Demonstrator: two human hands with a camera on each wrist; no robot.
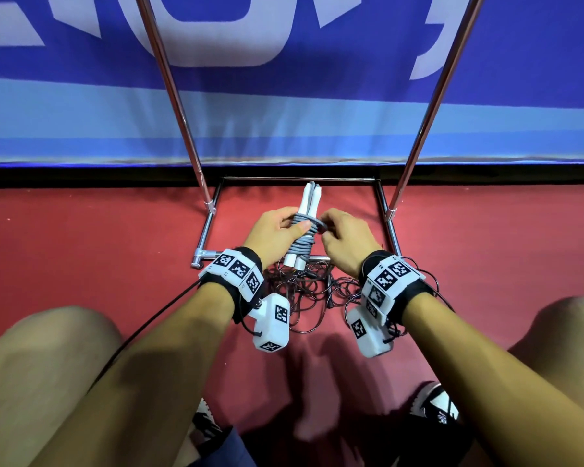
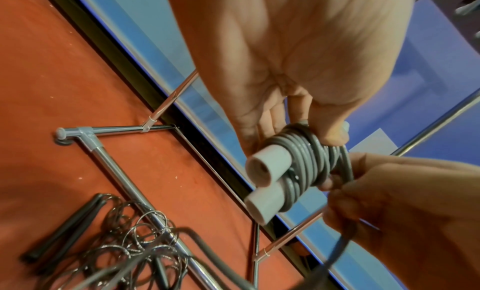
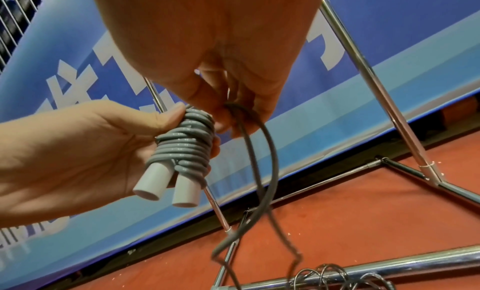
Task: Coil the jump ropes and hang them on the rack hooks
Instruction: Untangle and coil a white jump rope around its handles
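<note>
The left hand [image 1: 277, 230] grips the grey rope [image 3: 187, 142] wound round its paired handles [image 2: 267, 183], above the rack base (hooks unseen); the right hand [image 1: 346, 237] pinches the loose loop [image 3: 262, 171]. Keep tension and tuck it snugly.

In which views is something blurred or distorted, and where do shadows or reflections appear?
Head view: the rack poles splay outward from wide-angle distortion; soft shadows fall on the red floor between the knees. Left wrist view: the right hand and the loose grey cord beneath it are smeared; the coiled grey rope is sharp. Right wrist view: the hanging cord blurs lower down; the chrome bar shows glare.
</note>
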